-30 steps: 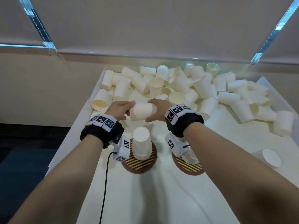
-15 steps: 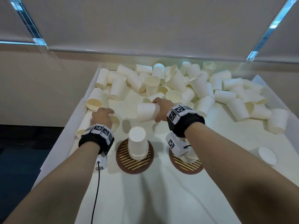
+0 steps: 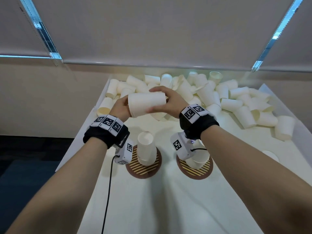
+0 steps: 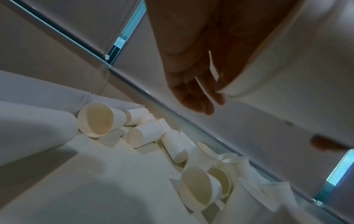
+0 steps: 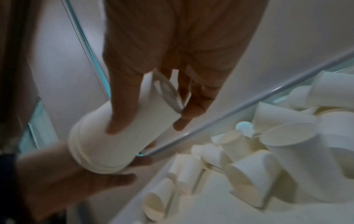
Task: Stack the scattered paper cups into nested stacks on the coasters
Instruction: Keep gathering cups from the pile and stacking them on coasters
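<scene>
Both hands hold a short nested stack of white paper cups (image 3: 146, 104) on its side, above the table. My left hand (image 3: 121, 106) grips its wide rim end, and my right hand (image 3: 168, 102) wraps the narrow base end, thumb in front. The right wrist view shows several rims on that stack (image 5: 118, 136), with the left hand (image 5: 57, 174) under them. The left coaster (image 3: 135, 171) carries an upside-down cup stack (image 3: 146, 149). On the right coaster (image 3: 199, 173) stand cups (image 3: 199, 159) partly hidden by the wrist camera.
A heap of loose cups (image 3: 211, 95) fills the back of the white table (image 3: 152, 208) and spreads to its right side. More cups (image 3: 108, 105) lie along the left edge. One cup (image 3: 270, 155) sits by my right forearm. A black cable (image 3: 108, 191) hangs from the left wrist.
My left hand left the cups at the table's left edge and rejoined the right at the held stack. Both hands have lifted it higher and farther back.
</scene>
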### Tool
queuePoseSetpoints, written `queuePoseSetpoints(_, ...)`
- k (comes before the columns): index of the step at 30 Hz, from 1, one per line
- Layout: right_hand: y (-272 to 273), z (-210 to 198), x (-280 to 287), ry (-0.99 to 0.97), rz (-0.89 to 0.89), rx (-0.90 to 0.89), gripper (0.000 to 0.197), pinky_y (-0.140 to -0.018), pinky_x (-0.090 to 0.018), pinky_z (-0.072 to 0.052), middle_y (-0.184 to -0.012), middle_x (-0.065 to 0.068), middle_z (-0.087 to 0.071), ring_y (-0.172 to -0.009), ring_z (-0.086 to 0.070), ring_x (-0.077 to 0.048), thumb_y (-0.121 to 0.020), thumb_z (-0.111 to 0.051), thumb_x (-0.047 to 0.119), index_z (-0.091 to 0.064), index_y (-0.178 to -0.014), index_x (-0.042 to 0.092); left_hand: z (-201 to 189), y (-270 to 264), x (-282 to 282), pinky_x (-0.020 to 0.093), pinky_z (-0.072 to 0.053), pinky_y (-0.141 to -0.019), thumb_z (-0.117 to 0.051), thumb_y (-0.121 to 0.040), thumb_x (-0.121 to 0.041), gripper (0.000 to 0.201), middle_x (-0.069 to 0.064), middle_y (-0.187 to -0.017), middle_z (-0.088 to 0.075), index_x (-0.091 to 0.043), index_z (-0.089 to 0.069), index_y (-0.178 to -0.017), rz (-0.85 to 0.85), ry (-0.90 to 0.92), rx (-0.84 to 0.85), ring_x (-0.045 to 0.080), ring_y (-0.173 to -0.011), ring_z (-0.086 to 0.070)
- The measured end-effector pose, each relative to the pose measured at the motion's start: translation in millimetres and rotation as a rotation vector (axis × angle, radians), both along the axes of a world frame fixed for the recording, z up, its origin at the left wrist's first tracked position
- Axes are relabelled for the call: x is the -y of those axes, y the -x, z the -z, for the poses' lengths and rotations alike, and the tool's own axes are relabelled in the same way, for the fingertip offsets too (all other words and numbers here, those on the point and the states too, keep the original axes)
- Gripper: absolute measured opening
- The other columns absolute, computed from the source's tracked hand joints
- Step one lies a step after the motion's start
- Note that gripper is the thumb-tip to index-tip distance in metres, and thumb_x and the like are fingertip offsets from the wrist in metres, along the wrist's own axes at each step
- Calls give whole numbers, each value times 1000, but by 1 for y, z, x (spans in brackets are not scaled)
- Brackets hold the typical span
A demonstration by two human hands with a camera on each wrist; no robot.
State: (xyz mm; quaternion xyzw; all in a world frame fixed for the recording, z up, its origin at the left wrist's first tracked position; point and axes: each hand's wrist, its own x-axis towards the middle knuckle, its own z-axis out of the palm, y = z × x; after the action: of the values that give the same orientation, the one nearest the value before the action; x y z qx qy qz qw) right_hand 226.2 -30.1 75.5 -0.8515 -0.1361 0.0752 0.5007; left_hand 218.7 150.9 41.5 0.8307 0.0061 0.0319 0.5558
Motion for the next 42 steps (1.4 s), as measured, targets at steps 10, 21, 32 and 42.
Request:
queuePoseSetpoints(10, 31, -16, -16, 482, -78, 327, 67, -89, -35, -47, -119, 5, -55, -107, -56, -16, -66, -73, 54, -50, -123, 25, 20, 24, -11, 19, -44, -75, -62, -81, 7, 28, 2, -83, -68, -9, -72, -101, 97, -359, -67, 13, -74, -59)
queuePoseSetpoints(21, 32, 14, -33, 812, -345, 264, 68, -80, -33, -46, -120, 2, -50, -108, -54, -21, -72, -67, 55, -41, -129, 27, 89, 22, -63, 42, -33, -101, -55, -78, 1, 44, 8, -138, -36, -17, -58, -118, -375, -794, -350, 28, -128, -31)
queuePoseSetpoints(32, 27, 49, -40, 540, -365, -231, 65, -101, -40, -40, -129, 0, -51, -118, -49, -21, -79, -52, 66, -50, -128, 23, 128, 15, -78, 48, -49, -89, -47, -81, 0, 64, 18, -125, -37, -27, -35, -138, -358, -695, -420, 44, -100, -54)
queuePoseSetpoints(42, -37, 39, -15, 567, -105, -87, 96, -107, -36, -36, -146, -6, -34, -132, -38, -24, -71, -79, 21, -21, -147, 20, 47, -27, -26, 25, -34, -71, -53, -90, -7, 19, 19, -94, -67, -3, -65, -104, -208, -438, 123, 33, -89, -59)
